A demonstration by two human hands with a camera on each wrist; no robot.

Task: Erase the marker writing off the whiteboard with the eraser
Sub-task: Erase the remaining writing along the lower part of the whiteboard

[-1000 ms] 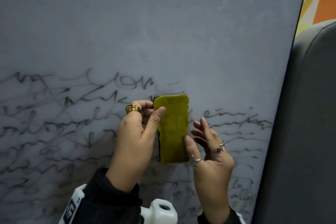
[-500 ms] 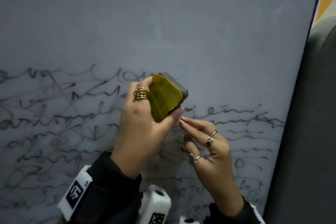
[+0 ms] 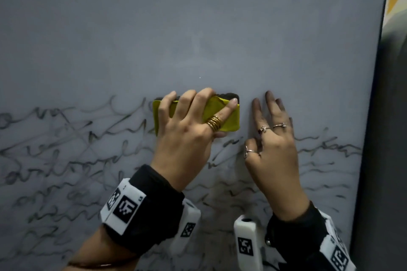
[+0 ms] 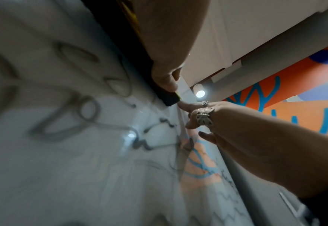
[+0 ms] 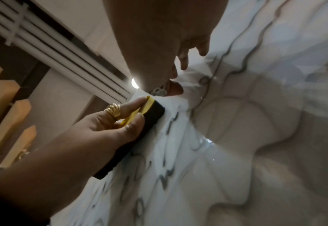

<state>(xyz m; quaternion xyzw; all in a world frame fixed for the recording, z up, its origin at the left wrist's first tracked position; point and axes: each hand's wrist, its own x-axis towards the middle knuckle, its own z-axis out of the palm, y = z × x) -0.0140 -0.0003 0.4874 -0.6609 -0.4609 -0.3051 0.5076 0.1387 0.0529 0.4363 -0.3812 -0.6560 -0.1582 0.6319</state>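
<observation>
- On the left and lower part of the whiteboard (image 3: 198,28), smeared grey marker writing (image 3: 66,143) runs in rows across to the right edge; the upper board is bare grey.
- At the top line of the writing, near the middle, the eraser (image 3: 222,114) lies flat against the board, yellow back outward, its dark felt (image 5: 151,116) on the board.
- The left hand (image 3: 189,130), with a gold ring (image 3: 214,123) on the index finger, grips the eraser, fingers spread over the yellow back and thumb tucked under its lower edge.
- Just right of the eraser, apart from it, the right hand (image 3: 273,145) rests open on the board, holding nothing, with straight, ink-smudged fingers (image 3: 269,103).
- Both wrists wear black sleeves and white tagged bands (image 3: 123,207).
</observation>
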